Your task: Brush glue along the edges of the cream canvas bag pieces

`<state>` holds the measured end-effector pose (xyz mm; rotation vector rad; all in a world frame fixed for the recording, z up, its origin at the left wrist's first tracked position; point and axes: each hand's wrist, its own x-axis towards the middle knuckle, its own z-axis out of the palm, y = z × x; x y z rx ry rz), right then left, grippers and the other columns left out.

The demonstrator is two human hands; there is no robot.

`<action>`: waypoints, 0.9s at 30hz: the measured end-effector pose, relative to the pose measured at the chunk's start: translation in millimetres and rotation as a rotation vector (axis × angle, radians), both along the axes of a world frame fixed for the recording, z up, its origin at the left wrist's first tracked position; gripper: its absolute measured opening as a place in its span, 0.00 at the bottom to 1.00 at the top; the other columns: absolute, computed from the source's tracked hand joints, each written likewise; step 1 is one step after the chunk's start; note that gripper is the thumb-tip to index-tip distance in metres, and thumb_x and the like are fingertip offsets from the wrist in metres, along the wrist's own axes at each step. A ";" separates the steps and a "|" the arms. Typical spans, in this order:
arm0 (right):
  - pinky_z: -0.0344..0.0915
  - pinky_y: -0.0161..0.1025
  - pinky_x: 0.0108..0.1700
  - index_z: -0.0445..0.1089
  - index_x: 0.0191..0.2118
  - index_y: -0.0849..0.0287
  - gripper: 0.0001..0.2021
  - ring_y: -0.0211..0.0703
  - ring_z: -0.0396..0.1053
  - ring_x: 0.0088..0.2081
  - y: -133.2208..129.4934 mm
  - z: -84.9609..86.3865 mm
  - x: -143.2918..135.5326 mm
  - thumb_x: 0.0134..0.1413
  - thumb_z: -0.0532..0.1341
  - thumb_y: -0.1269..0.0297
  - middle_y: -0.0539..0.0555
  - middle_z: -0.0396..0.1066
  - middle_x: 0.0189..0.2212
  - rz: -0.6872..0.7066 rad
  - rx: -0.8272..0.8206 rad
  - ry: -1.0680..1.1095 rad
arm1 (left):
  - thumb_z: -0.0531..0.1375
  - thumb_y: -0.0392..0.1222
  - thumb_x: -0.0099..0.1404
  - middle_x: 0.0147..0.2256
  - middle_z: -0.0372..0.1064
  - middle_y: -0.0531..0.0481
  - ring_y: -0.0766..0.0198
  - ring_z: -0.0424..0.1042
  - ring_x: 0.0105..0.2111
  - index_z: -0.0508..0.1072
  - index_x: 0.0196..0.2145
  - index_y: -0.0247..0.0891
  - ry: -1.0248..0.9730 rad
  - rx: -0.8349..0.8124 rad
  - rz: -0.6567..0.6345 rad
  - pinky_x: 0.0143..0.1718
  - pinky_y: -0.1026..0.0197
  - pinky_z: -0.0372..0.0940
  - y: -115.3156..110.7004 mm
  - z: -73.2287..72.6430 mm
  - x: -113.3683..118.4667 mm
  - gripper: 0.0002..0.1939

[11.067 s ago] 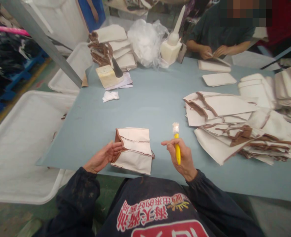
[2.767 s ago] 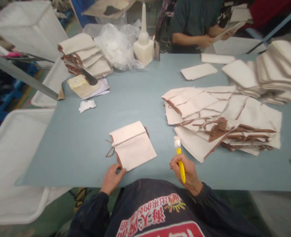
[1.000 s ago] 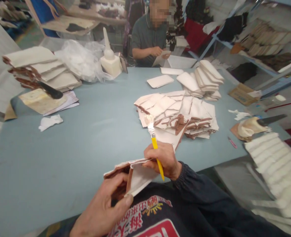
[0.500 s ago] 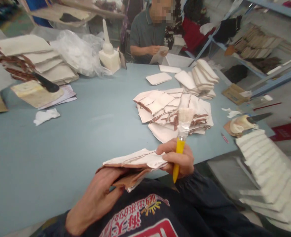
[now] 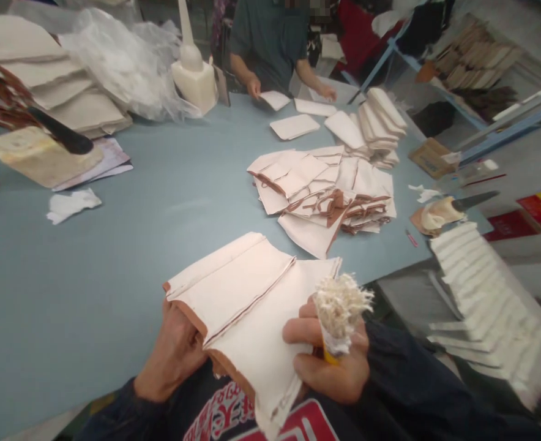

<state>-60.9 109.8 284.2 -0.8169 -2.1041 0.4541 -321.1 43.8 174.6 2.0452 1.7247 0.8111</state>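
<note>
Cream pouch [image 5: 247, 300] with brown edging is held up between both hands, over the near edge of the counter [image 5: 114, 275]. Half a second ago it appeared almost edge-on; now its broad seamed face is turned upward, so this side is easy to see. The left hand [image 5: 176, 346] holds the brown-edged mouth, fingertips hidden. The right hand [image 5: 339, 367] grips the right side together with the brush [image 5: 341, 306], so neither is free. Farther right lies a pile of similar pieces [image 5: 316, 184].
</note>
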 end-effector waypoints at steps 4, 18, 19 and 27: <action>0.62 0.41 0.25 0.64 0.32 0.49 0.08 0.40 0.62 0.21 18.7 -9.8 4.3 0.62 0.59 0.69 0.46 0.69 0.21 0.155 0.229 -0.006 | 0.58 0.43 0.62 0.49 0.80 0.42 0.39 0.71 0.57 0.83 0.40 0.46 0.012 -0.006 0.040 0.66 0.31 0.54 9.7 -9.9 -11.0 0.14; 0.54 0.35 0.28 0.63 0.31 0.55 0.17 0.34 0.55 0.25 193.2 6.3 9.8 0.65 0.62 0.49 0.43 0.56 0.23 0.014 -0.173 0.294 | 0.62 0.62 0.64 0.24 0.68 0.52 0.63 0.64 0.26 0.76 0.26 0.38 -0.458 -0.480 0.038 0.27 0.65 0.61 69.4 101.1 -2.2 0.23; 0.53 0.35 0.29 0.63 0.31 0.55 0.19 0.35 0.54 0.25 201.3 10.2 11.1 0.64 0.63 0.47 0.43 0.56 0.24 0.019 -0.173 0.297 | 0.63 0.62 0.63 0.26 0.69 0.51 0.62 0.65 0.27 0.78 0.28 0.38 -0.490 -0.493 0.032 0.29 0.65 0.63 75.0 108.8 -0.4 0.22; 0.53 0.36 0.31 0.63 0.32 0.56 0.20 0.35 0.55 0.27 235.4 21.4 21.6 0.64 0.62 0.44 0.43 0.57 0.24 0.092 -0.109 0.342 | 0.65 0.60 0.62 0.26 0.72 0.49 0.61 0.67 0.27 0.80 0.28 0.39 -0.531 -0.475 0.003 0.29 0.66 0.66 84.9 155.3 27.6 0.20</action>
